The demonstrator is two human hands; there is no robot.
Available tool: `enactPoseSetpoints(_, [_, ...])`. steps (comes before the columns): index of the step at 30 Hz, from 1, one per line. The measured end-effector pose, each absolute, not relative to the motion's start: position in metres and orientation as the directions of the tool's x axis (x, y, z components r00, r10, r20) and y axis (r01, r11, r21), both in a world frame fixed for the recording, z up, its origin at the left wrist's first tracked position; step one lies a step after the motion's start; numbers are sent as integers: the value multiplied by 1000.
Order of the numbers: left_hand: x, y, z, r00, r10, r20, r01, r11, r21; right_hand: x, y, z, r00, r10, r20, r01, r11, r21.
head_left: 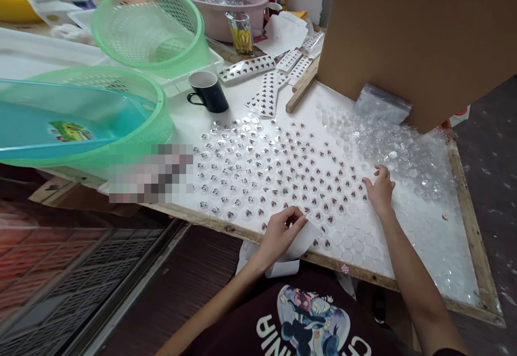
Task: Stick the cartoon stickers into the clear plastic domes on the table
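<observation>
So the white paper [304, 242] at the near edge of the table [363, 274] looks light and floppy, probably easy to crease, so we'd hold it by an edge. The clear discs [357, 245] to its right look thin, likely slippery: rims are best. Our left hand [283, 231] pinches the paper; our right hand [380, 190] has fingers spread near the discs, can't tell if touching.

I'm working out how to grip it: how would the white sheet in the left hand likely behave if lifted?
The white sheet would probably be floppy, since it looks thin and curves below the grip. It is likely light for its size, as the left hand holds it just by the fingertips.
</observation>
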State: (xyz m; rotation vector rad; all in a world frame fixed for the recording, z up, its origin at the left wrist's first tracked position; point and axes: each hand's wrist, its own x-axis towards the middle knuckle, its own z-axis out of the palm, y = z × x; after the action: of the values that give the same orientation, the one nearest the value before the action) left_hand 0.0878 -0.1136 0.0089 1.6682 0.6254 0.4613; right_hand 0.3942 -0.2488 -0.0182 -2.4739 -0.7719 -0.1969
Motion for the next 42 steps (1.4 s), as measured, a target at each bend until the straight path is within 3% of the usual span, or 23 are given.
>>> enactPoseSetpoints(6, [87, -112, 8, 772, 634, -38, 144, -116, 983, 423, -260, -14, 902, 304, 308, 432, -615, -659])
enactPoseSetpoints(11, [88, -113, 9, 776, 629, -38, 144, -119, 982, 440, -260, -21, 927, 329, 181, 354, -601, -716])
enactPoseSetpoints(18, [87, -111, 11, 762, 645, -48, 150, -104, 983, 444, -255, -31, 936, 334, 110, 311, -641, -701])
enactPoseSetpoints(29, [87, -112, 10, 768, 639, -51, 149, -101, 984, 429, -239, -17, 917, 368, 150, 387, -736, -555])
enactPoseSetpoints(35, [89, -108, 15, 774, 632, -40, 140, -108, 984, 399, -246, 7, 907, 370, 200, 412, -684, -602])
enactPoseSetpoints(37, [94, -107, 22, 783, 622, -16, 111, -115, 987, 365, -250, 19, 892, 416, 176, 414, -600, -685])
enactPoseSetpoints(38, [99, -107, 26, 787, 617, 2, 93, -121, 988, 344, -252, 24, 864, 489, 123, 386, -484, -785])
enactPoseSetpoints(40, [111, -111, 35, 797, 602, 48, 46, -139, 989, 302, -256, 33, 675, 738, 15, 312, -267, -912])
enactPoseSetpoints(42, [126, -116, 42, 823, 557, 106, -18, -161, 987, 271, -262, 38, 527, 848, -45, 266, -216, -940])
